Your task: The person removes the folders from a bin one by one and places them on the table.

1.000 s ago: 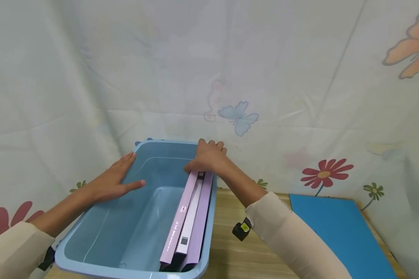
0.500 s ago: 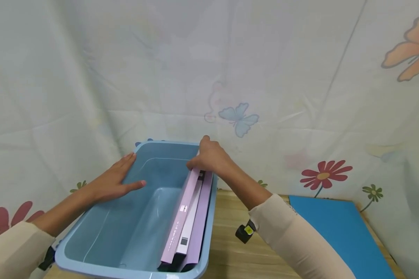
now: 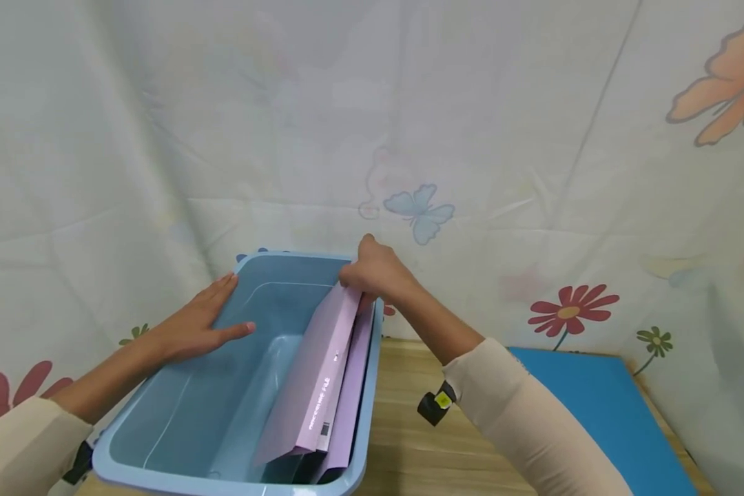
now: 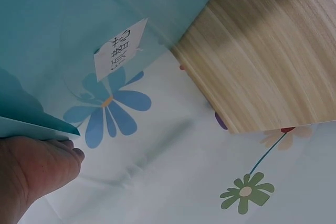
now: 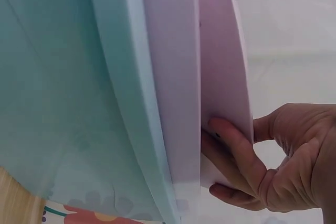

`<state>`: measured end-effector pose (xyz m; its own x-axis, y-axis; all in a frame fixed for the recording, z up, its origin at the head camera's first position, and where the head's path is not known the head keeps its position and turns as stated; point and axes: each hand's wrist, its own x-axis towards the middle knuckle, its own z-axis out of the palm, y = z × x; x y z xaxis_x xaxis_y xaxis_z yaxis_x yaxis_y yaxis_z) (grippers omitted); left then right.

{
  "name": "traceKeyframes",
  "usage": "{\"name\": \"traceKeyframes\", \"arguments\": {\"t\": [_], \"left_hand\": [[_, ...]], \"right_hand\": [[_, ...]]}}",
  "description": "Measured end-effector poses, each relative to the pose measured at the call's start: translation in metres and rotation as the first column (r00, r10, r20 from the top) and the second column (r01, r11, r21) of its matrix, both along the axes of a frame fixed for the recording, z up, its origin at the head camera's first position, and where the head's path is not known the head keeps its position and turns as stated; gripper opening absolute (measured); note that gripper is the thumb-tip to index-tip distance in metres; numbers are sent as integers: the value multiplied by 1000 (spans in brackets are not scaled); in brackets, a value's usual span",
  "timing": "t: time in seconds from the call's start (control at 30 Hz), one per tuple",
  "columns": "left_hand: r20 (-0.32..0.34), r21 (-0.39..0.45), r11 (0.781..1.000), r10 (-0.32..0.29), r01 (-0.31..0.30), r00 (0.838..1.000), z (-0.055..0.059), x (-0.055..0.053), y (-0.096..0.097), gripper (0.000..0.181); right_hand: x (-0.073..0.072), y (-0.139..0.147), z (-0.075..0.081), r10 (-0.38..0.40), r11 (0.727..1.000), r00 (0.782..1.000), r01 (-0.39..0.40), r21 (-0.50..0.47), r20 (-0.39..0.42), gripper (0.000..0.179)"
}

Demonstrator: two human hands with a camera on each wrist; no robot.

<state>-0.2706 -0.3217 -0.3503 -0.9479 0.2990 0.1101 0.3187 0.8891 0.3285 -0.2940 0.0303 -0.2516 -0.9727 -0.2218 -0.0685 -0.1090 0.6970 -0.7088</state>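
A smooth blue plastic tub (image 3: 180,413) sits on the wooden table (image 3: 409,441). Flat, glossy lilac folders (image 3: 322,386) stand on edge along its right wall, the inner one tilted into the tub's open middle. The left hand (image 3: 192,327) rests flat, fingers straight, on the left rim. At the far corner the right hand (image 3: 375,275) pinches the tilted folder's top edge

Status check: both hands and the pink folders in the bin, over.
Left hand flat on blue bin rim, open. Right hand pinches inner pink folder, tilted off outer pink folder. Nothing blocking.
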Motion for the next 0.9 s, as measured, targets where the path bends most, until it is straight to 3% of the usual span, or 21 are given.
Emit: {"name": "traceKeyframes", "arguments": {"t": [0.07,0.23,0.37,0.7,0.8,0.9], "left_hand": [[2,3,1000,-5,5,1000,-1,-1,1,115],[12,3,1000,-14,14,1000,-1,-4,3,115],[9,-5,1000,-21,21,1000,2,-5,6,115],[-1,-26,999,-20,20,1000,4,-5,8,116],[-5,-24,1000,-21,21,1000,4,-4,7,115],[-5,-17,1000,-22,22,1000,5,-2,5,115]], "right_hand": [[-2,4,-1,-3,1000,1000,3,-31,-1,47],[-4,15,1,1,988,1000,1,-152,16,45],[-4,24,6,-9,964,998,23,-263,56,45],[-9,38,5,-7,902,991,62,-426,130,41],[-11,40,3,13,880,989,59,-472,147,44],[-9,42,2,43,851,984,54,-522,170,60]]}}
